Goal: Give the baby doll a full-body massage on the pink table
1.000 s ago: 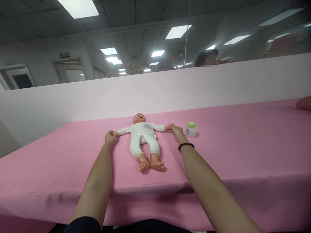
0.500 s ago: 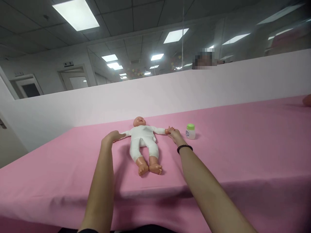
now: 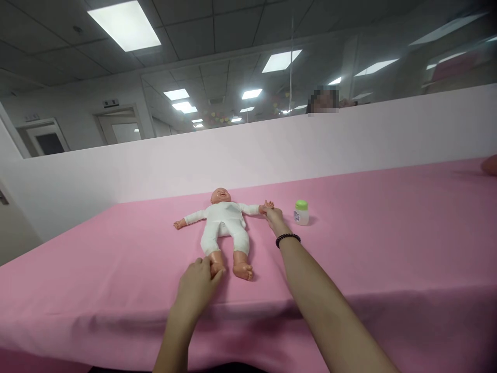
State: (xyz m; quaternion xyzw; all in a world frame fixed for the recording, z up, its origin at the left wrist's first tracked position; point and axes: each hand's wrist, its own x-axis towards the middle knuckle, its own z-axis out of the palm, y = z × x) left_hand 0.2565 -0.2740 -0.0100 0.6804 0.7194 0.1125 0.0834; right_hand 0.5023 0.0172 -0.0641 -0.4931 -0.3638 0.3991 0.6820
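Observation:
A baby doll (image 3: 224,215) in a white suit lies on its back, head toward the wall, arms spread and bare feet pointing at me. My left hand (image 3: 200,280) is at its foot on the left side, with fingers on one side and thumb on the other, partly hiding that foot. My right hand (image 3: 276,217), with a dark beaded bracelet at the wrist, is closed on the doll's hand on the right side. Just right of it stands a small clear jar (image 3: 301,213) with a green lid.
A pink sheet (image 3: 368,233) covers the table under the doll. Behind runs a low white wall (image 3: 272,147) with a window above it, where a person's blurred head shows. A tan rounded object (image 3: 490,165), cut off by the frame, lies at the far right.
My left hand has let go of the doll's arm on the left and come down to its foot. My right hand stays at the other doll hand.

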